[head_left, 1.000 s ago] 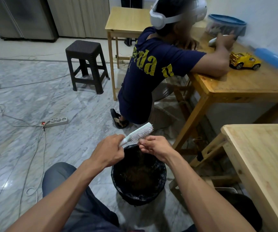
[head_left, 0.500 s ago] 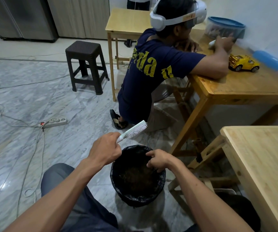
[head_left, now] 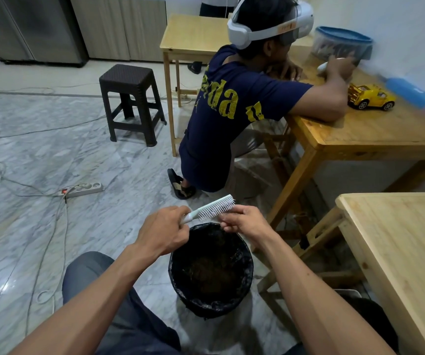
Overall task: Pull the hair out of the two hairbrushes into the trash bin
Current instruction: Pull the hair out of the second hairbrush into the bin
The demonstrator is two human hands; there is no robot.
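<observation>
A white hairbrush (head_left: 212, 208) with white bristles hangs over the far rim of the black-lined trash bin (head_left: 210, 302). My left hand (head_left: 164, 233) grips its handle. My right hand (head_left: 244, 221) sits at the brush's bristle end, fingers pinched against the bristles; whether it holds any hair is too small to tell. Dark brown hair lies inside the bin. Only one hairbrush is in view.
A person in a navy shirt (head_left: 234, 103) with a headset leans on a wooden table (head_left: 375, 131) just beyond the bin. A second wooden table (head_left: 406, 252) stands at my right. A dark stool (head_left: 129, 98), a power strip (head_left: 83, 189) and cables lie on the marble floor.
My right hand has risen from inside the bin back up to the brush's bristles. The brush in my left hand has stayed above the bin's far rim.
</observation>
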